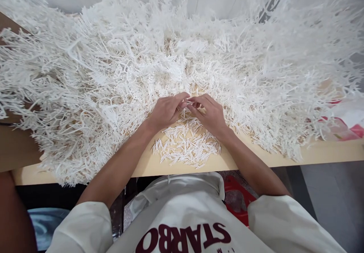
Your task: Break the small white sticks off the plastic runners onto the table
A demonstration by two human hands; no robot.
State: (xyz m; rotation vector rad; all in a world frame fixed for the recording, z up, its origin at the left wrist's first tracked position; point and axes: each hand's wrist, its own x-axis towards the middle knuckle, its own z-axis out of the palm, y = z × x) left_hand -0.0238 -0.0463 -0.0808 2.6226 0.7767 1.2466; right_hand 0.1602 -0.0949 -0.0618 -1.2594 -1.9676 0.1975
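A huge heap of white plastic sprue pieces, thin and branching, covers most of a light wooden table. My left hand and my right hand meet at the heap's front edge, fingertips together, pinching one small white branched piece between them. Just below my hands lies a small pile of short loose white sticks near the table's front edge.
A clear plastic bag with red print sits at the table's right end. Something red stands on the floor under the table. Another person's arm shows at the lower left. A white wall rises behind the heap.
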